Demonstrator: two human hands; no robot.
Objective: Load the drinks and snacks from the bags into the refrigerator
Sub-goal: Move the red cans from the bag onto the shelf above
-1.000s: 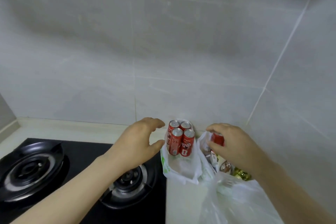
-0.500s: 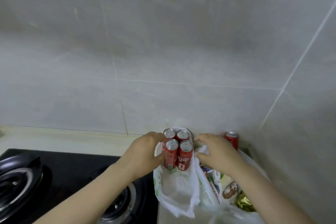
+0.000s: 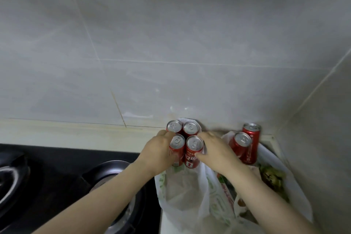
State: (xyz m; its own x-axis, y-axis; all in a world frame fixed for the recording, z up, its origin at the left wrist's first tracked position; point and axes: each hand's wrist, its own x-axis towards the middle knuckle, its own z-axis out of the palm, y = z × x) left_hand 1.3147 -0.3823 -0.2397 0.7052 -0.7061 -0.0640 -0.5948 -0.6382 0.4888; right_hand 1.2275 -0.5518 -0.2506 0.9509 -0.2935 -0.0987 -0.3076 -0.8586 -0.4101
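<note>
**Both hands clasp the block of four cans in the bag**

The left hand [image 3: 157,155] curls its fingers round the left side of four red aluminium drink cans [image 3: 193,143], which stand upright and touching in a square block; the right hand [image 3: 216,152] wraps the right side, thumb laid across the near right can; the block sits in the mouth of a white plastic carrier bag with green print [image 3: 182,192], close against the grey tiled wall [image 3: 171,43]; two more red cans [image 3: 251,144] stand near the corner, over a second translucent plastic bag [image 3: 300,201]; a black gas hob [image 3: 57,167] lies to the left.
</note>
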